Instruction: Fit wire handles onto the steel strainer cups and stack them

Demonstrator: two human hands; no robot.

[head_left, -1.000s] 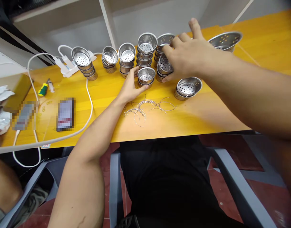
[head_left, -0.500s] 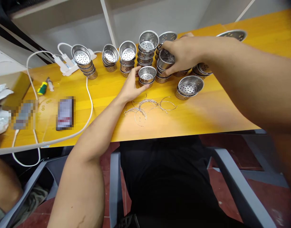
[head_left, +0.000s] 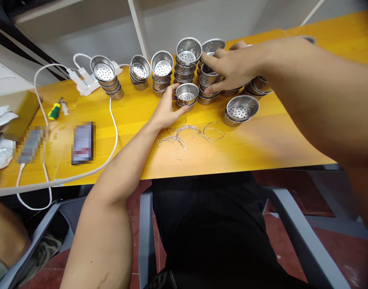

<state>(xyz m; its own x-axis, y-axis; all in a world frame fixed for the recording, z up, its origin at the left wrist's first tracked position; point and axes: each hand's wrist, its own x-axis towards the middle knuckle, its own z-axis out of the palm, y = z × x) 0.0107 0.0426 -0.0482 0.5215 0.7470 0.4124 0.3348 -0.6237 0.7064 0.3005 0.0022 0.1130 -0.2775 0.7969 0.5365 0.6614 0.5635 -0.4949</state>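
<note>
My left hand [head_left: 166,108] curls its thumb and fingers around a short stack of perforated metal cups [head_left: 187,94], which stands on the table. Over a taller stack of the same cups [head_left: 208,89] hovers my right hand [head_left: 227,70], its fingers apart and thumb stretched beside the upper cups. Whether those fingertips still touch the rim is hard to tell. Thin curved metal wires [head_left: 179,138] lie loose in front of my left hand. Just right of them sits another short stack of wider cups [head_left: 241,110].
More cup stacks [head_left: 162,68] line the table's back side, with one [head_left: 104,74] near a white power strip [head_left: 89,84]. A white cable [head_left: 114,124] loops across the left. There lie a phone [head_left: 82,142] and a green-yellow screwdriver [head_left: 54,111]. Another person's leg [head_left: 6,233] shows lower left.
The fingers of my right hand have loosened from the cup on the taller stack and spread apart. My left hand keeps its hold in the same place.
</note>
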